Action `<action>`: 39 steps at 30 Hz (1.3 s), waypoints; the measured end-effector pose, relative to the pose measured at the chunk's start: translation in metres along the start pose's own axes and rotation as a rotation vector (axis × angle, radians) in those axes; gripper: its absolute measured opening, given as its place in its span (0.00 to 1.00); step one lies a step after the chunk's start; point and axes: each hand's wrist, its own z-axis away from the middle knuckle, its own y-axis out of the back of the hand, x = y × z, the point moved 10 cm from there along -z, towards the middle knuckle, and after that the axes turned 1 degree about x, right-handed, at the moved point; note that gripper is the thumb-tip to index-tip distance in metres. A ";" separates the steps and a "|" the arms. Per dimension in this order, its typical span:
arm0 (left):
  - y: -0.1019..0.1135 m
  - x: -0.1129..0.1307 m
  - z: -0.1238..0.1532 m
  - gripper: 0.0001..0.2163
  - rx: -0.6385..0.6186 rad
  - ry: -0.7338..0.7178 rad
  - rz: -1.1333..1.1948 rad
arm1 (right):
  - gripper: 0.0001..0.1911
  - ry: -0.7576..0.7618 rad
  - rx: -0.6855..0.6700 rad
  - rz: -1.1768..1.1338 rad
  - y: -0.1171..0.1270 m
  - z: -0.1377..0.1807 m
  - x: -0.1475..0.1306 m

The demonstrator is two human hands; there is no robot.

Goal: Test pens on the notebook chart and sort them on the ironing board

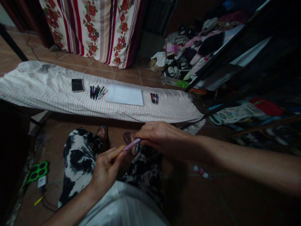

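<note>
A slim lilac pen-like stick [131,144] spans the gap between my two hands, above my lap. My left hand [107,164] pinches its lower end between thumb and fingers. At the upper end, the fingers of my right hand [157,135] are closed round it, their tips partly hidden. Beyond the hands, a spiral notepad [124,94] lies on a long bench with a striped cloth [70,105]. Several pens [96,92] rest left of the notepad, and a small group of dark and red pens [154,98] lies to its right.
A phone [77,85] lies on the bench's left part. Behind hangs a floral curtain [91,31]; a heap of clothes [188,50] is at the back right. On the floor are a green-framed object [39,172] with a cable and a small bottle [199,171].
</note>
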 end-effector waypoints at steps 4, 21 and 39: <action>-0.003 -0.001 0.003 0.12 -0.037 0.014 -0.006 | 0.10 0.103 -0.002 0.160 -0.003 0.004 -0.010; 0.002 0.044 0.023 0.09 0.029 -0.486 -0.289 | 0.19 -0.545 -0.207 -0.213 -0.041 0.017 0.024; 0.000 0.010 0.010 0.11 -0.081 -0.040 0.047 | 0.10 0.077 0.025 0.196 -0.011 0.002 -0.021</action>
